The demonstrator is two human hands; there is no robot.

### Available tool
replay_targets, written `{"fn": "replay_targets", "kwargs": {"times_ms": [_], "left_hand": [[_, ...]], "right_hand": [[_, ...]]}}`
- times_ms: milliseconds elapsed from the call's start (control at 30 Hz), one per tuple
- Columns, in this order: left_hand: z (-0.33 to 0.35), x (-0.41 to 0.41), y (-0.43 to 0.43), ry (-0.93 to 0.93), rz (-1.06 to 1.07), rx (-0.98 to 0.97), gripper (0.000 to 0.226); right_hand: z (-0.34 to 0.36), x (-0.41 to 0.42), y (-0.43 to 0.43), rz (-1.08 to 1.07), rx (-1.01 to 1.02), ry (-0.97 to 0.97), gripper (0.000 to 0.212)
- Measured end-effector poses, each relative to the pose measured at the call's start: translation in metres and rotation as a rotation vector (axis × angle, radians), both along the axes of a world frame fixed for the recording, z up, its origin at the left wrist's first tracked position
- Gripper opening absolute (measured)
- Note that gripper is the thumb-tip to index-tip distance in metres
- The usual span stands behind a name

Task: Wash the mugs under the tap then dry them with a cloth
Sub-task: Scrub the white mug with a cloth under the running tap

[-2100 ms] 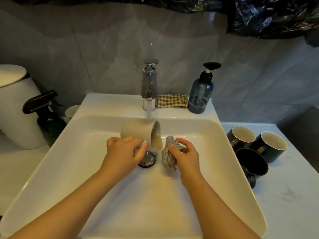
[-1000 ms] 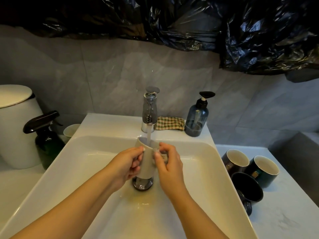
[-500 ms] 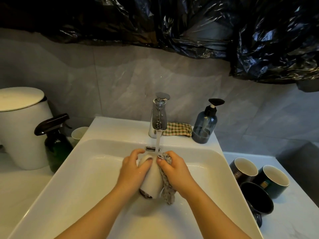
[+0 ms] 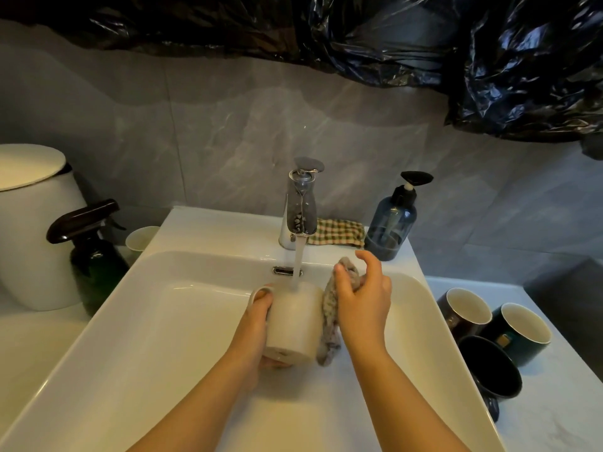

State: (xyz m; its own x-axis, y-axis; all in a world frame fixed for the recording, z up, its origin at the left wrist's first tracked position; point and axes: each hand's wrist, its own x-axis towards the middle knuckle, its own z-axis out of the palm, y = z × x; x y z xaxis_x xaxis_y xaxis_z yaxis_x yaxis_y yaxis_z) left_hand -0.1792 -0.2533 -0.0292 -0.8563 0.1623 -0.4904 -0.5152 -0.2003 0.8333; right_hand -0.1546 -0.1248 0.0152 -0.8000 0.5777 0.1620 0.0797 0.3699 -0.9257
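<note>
Washing step. The left hand (image 4: 257,324) curls its fingers round the pale mug (image 4: 295,321) under the running tap (image 4: 301,207), over the sink (image 4: 182,353). The right hand (image 4: 362,301) pinches a rag (image 4: 330,324) against it. Next: rub all round.

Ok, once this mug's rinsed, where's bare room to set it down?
Bare: sink ledge left of the tap; counter in front of the three dark mugs. Crowded: checked cloth and soap bottle right of the tap; spray bottle and cup left of the sink.
</note>
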Motion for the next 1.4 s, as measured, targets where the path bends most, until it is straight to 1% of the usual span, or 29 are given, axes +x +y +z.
{"fn": "replay_targets", "kwargs": {"times_ms": [100,200,267,333,367,400,467,500,567,600,633,733,767,800,833,900,933,967,1000,1033,1067,1133,1167,1233,1267,1300,1333,1367,1400], "left_hand": [[-0.006,-0.003,-0.002,0.004,0.060,0.030,0.034],[-0.011,-0.008,-0.007,0.024,0.109,-0.005,0.040],[-0.013,-0.010,-0.009,0.091,0.123,-0.053,0.033],[-0.014,-0.009,-0.007,0.183,0.118,-0.080,0.024],[-0.015,-0.008,-0.005,0.206,0.113,-0.081,0.021],[-0.015,-0.007,-0.003,0.202,0.116,-0.058,0.019],[-0.014,-0.005,-0.001,0.162,0.127,-0.025,0.021],[-0.014,-0.006,-0.001,0.150,0.135,-0.021,0.025],[-0.017,-0.010,-0.002,0.142,0.156,-0.008,0.031],[-0.018,-0.011,-0.002,0.145,0.159,-0.013,0.033],[-0.018,-0.010,-0.003,0.158,0.155,-0.039,0.033],[-0.016,-0.005,-0.001,0.298,0.096,-0.160,0.029],[-0.013,-0.002,0.001,0.344,0.091,-0.179,0.027],[-0.009,-0.002,0.001,0.362,0.090,-0.183,0.028],[-0.007,-0.004,0.000,0.355,0.098,-0.185,0.032],[-0.005,-0.010,-0.003,0.321,0.114,-0.156,0.038],[-0.007,-0.012,-0.004,0.326,0.106,-0.147,0.039],[-0.008,-0.012,-0.004,0.343,0.094,-0.146,0.038],[-0.009,-0.009,-0.003,0.368,0.078,-0.149,0.034],[-0.008,-0.006,-0.002,0.394,0.060,-0.163,0.030],[-0.009,-0.004,0.000,0.414,0.054,-0.184,0.028],[-0.009,-0.002,0.002,0.406,0.067,-0.204,0.033],[-0.009,-0.004,0.001,0.382,0.072,-0.197,0.039],[-0.011,-0.009,-0.001,0.336,0.083,-0.184,0.051],[-0.014,-0.011,-0.002,0.348,0.077,-0.192,0.053],[-0.016,-0.012,-0.003,0.363,0.063,-0.208,0.049],[-0.016,-0.010,-0.002,0.380,0.052,-0.231,0.038],[-0.018,-0.008,-0.001,0.387,0.044,-0.237,0.025],[-0.019,-0.006,0.000,0.388,0.038,-0.233,0.016]], "right_hand": [[-0.004,0.001,-0.012,0.174,-0.089,0.040,0.028],[-0.014,0.006,-0.025,0.369,-0.186,0.013,0.004],[-0.020,0.005,-0.028,0.370,-0.145,-0.006,0.016],[-0.023,-0.001,-0.026,0.276,0.061,-0.015,0.017],[-0.024,-0.004,-0.026,0.240,0.135,-0.061,0.015],[-0.023,-0.008,-0.027,0.234,0.140,-0.136,0.023],[-0.025,-0.008,-0.034,0.299,0.016,-0.199,0.049],[-0.028,-0.006,-0.040,0.358,-0.001,-0.199,0.053],[-0.030,0.004,-0.051,0.481,0.048,-0.207,0.046],[-0.030,0.007,-0.051,0.509,0.024,-0.208,0.045],[-0.030,0.005,-0.050,0.489,-0.047,-0.192,0.043],[-0.023,-0.014,-0.041,0.245,-0.409,-0.241,0.028],[-0.022,-0.017,-0.041,0.192,-0.432,-0.236,0.028],[-0.022,-0.015,-0.044,0.190,-0.346,-0.218,0.029],[-0.022,-0.009,-0.049,0.229,-0.220,-0.169,0.028],[-0.025,0.006,-0.064,0.313,0.003,-0.091,0.032],[-0.026,0.010,-0.068,0.329,0.041,-0.075,0.034],[-0.026,0.007,-0.067,0.341,0.010,-0.083,0.034],[-0.023,0.000,-0.062,0.334,-0.063,-0.105,0.033],[-0.021,-0.008,-0.054,0.302,-0.146,-0.113,0.034],[-0.020,-0.016,-0.047,0.268,-0.185,-0.122,0.034],[-0.023,-0.023,-0.040,0.227,-0.196,-0.134,0.040],[-0.029,-0.022,-0.045,0.232,-0.141,-0.132,0.040],[-0.047,-0.010,-0.063,0.302,0.110,-0.095,0.040],[-0.054,-0.003,-0.070,0.320,0.193,-0.064,0.040],[-0.058,-0.002,-0.070,0.325,0.208,-0.048,0.039],[-0.056,-0.005,-0.066,0.322,0.176,-0.079,0.040],[-0.052,-0.012,-0.056,0.315,0.136,-0.116,0.043],[-0.045,-0.017,-0.046,0.281,0.049,-0.150,0.045]]}}
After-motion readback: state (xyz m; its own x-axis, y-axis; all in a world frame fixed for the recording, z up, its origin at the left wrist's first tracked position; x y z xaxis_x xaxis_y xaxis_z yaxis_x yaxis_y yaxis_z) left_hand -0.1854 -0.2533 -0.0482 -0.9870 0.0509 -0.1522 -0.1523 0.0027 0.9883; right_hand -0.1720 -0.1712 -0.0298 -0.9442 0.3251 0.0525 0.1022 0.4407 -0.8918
